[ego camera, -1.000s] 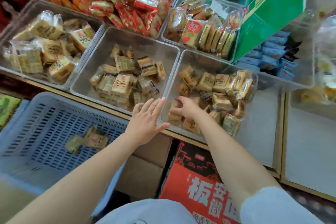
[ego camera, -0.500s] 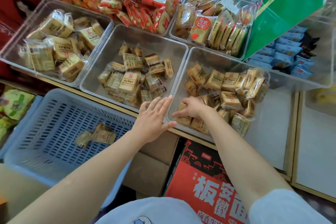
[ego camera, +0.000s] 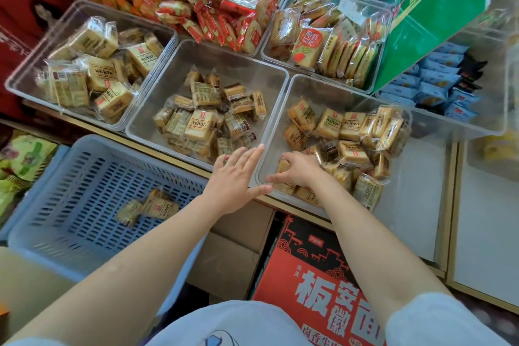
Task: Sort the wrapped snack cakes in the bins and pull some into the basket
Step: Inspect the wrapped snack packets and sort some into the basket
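Three clear bins hold wrapped snack cakes: a left bin (ego camera: 33,64), a middle bin (ego camera: 247,64) and a right bin (ego camera: 331,90). My right hand (ego camera: 297,170) is inside the right bin at its near left corner, fingers curled round a wrapped cake (ego camera: 283,166). My left hand (ego camera: 234,180) lies flat with straight fingers against the outer near corner of that bin, over the middle bin's rim. A blue slotted basket (ego camera: 84,177) sits below at the left with a few wrapped cakes (ego camera: 151,206) in it.
Behind are a heap of red-wrapped snacks (ego camera: 219,0), a bin of yellow packs (ego camera: 331,36), a green carton (ego camera: 432,8) and blue packets (ego camera: 438,84). A red printed box (ego camera: 317,275) and brown cartons (ego camera: 233,250) stand below the shelf edge.
The view has shifted slightly; both hands stay at the right bin's near left corner, the right hand's fingers working a little lower among the cakes.
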Demonstrator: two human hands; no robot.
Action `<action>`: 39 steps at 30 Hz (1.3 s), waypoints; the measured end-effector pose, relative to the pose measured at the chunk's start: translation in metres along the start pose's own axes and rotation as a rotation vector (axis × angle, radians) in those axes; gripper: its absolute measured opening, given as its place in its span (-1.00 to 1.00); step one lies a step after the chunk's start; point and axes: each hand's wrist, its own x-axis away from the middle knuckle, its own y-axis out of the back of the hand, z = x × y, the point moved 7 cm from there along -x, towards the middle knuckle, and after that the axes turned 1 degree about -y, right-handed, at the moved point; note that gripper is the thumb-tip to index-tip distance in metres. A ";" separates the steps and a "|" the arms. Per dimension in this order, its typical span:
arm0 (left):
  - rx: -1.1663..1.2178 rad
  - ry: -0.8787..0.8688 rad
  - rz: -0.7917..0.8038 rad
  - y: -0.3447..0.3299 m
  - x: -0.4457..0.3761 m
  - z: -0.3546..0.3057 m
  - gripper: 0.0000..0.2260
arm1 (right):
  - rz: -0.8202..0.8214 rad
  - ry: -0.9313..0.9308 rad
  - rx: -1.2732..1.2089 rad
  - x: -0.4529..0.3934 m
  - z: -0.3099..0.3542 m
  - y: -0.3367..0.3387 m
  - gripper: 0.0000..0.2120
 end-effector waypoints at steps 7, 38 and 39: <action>-0.010 0.007 0.022 0.001 0.000 0.000 -0.12 | -0.020 0.002 0.001 0.000 0.002 0.002 -0.12; 1.788 0.401 -0.119 0.024 0.122 0.051 -0.80 | -0.323 -0.106 -1.650 0.135 0.097 -0.032 -0.63; 1.826 0.416 -0.086 0.025 0.130 0.062 -0.83 | -0.315 -0.113 -1.680 0.137 0.105 -0.042 -0.64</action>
